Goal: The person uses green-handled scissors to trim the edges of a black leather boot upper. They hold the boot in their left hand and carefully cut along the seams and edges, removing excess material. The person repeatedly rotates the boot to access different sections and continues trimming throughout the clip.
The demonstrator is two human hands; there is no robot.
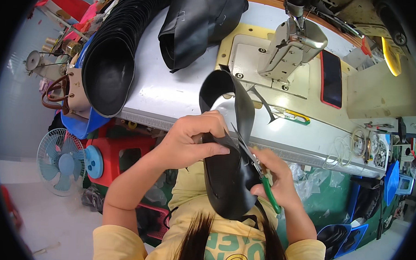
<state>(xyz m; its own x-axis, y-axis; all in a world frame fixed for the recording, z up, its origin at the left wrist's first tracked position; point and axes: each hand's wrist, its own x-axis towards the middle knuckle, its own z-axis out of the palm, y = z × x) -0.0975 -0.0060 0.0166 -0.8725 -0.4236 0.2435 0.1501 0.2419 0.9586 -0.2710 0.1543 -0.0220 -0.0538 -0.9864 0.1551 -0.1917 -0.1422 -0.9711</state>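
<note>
A black leather-like piece (222,181), curved into an open loop, hangs over the table's front edge and down in front of my body. My left hand (193,137) pinches its edge between thumb and fingers. My right hand (280,177) is closed around green-handled scissors (271,197). Their metal blades point up and away, parted beside the edge of the piece, near my left fingertips. Whether the blades touch the material I cannot tell. A narrow black strip (263,104) lies on the table just beyond.
A sewing machine (285,49) stands at the far right, with a red-edged phone (331,79) and yellow-green thread snips (292,116) by it. Long stacked black pieces (109,74) and folded black pieces (189,29) lie at the back left. A blue fan (66,163) stands left.
</note>
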